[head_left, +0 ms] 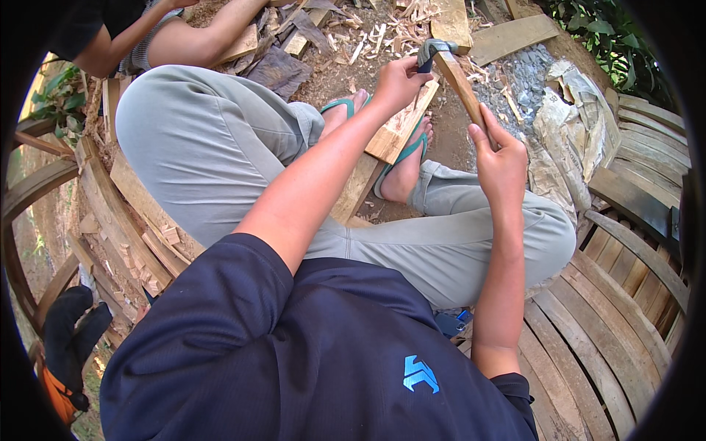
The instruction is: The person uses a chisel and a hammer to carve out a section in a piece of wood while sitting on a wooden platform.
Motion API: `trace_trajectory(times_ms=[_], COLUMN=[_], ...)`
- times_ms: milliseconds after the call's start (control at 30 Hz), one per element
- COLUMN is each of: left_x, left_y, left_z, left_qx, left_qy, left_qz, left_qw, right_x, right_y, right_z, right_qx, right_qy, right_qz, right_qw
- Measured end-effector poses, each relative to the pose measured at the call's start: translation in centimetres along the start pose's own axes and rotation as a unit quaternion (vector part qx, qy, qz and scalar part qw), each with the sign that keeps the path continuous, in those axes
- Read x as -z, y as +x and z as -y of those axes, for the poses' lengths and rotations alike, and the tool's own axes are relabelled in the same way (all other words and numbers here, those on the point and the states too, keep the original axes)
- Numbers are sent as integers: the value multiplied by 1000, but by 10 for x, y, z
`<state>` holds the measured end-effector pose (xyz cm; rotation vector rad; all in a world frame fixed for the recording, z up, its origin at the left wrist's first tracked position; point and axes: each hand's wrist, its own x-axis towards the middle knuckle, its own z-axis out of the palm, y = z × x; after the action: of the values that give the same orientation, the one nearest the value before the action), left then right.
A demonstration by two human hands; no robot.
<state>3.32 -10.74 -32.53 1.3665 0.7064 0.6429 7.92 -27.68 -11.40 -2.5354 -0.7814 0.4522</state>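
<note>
My right hand (500,158) is closed round the wooden handle of a hammer (460,82). The hammer's grey metal head lies just beyond my left hand (401,84). The fingers of my left hand are closed beside a short dark piece (425,65) under the head; whether that piece belongs to the hammer or is a separate tool is unclear. Below these hands a pale wooden block (401,128) slants between my feet, resting over another length of timber (358,189). My feet wear green flip-flops (409,151).
Wood shavings (371,37) and boards (515,38) litter the ground ahead. A crumpled sheet (562,125) lies at the right, near curved wooden slats (588,345). Another person's bent leg (191,44) is at the upper left. A blue phone-like object (452,323) sits by my hip.
</note>
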Motion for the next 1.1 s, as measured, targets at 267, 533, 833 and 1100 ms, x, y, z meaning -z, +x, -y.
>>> trace_trajectory(times_ms=[267,533,833,1100], left_x=[-1,0,2,-9], left_y=[2,-2,-4,-4], left_z=[12,-10,-24,-9], left_qx=[26,39,84,80], left_qy=[-14,29,-22,17], left_qz=[-7,58,97,138], left_qw=[1000,997,991,987], right_x=[2,1,10,13], right_y=[-4,-15,-15,-17], right_z=[27,25,11,5], right_qx=[57,40,24,-3], right_qy=[-167,-152,-108,-106], right_qz=[-25,-25,-30,-32], right_qw=[984,987,993,994])
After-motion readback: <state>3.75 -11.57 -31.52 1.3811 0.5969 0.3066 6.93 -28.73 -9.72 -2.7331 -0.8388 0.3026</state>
